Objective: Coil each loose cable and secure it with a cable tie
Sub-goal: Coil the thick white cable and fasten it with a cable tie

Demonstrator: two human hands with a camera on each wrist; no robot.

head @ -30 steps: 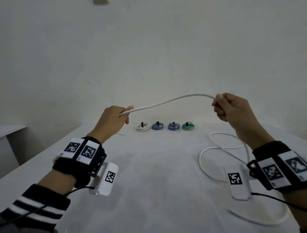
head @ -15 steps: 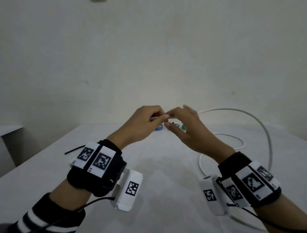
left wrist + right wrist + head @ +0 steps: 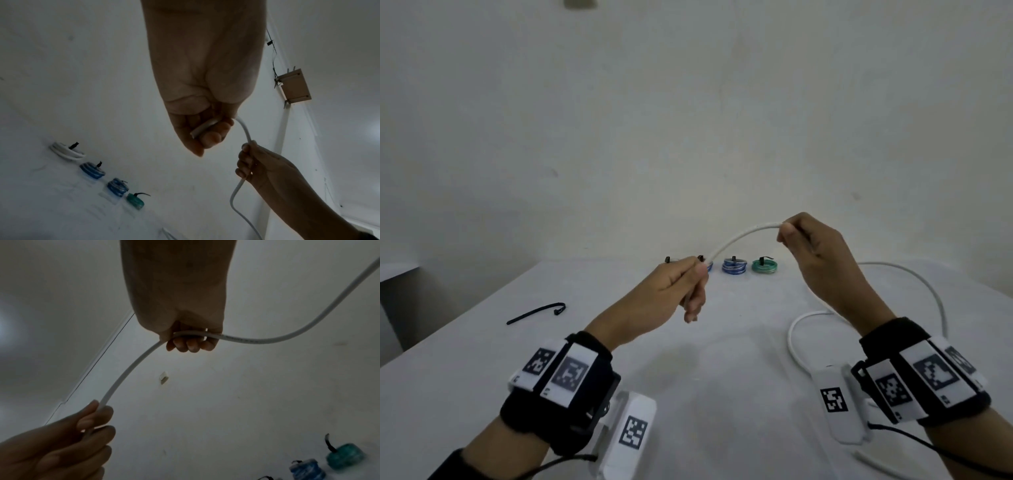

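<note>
Above the table: white cable (image 3: pixel 736 238), a short arched stretch raised between both hands, in front of the row of finished coils.
Cable end: seen from the left wrist, the cut tip lies inside the left hand (image 3: pixel 202 129), just past the curled fingers.
Cable slack: from the right hand it drops to the table (image 3: pixel 722 359) and lies in loose, uncoiled curves to the right of the coils.
Left hand: (image 3: pixel 678 291) clenched round the cable close to its end, thumb on top.
Right hand: (image 3: pixel 811 253) fingers curled round the cable farther along, so the cable runs through the fist and out behind it.
Done so far: four coils at the table's far edge, each with a black tie tail: white coil (image 3: pixel 65 150), two blue coils (image 3: pixel 92 170), green coil (image 3: pixel 764 266).
Left to do: judging by the slack, this cable has no loops wound yet; it wants coiling and tying.
Spare tie: loose black cable tie (image 3: pixel 537 312) on the table, well to the left of the coils and in front of them, untouched.
</note>
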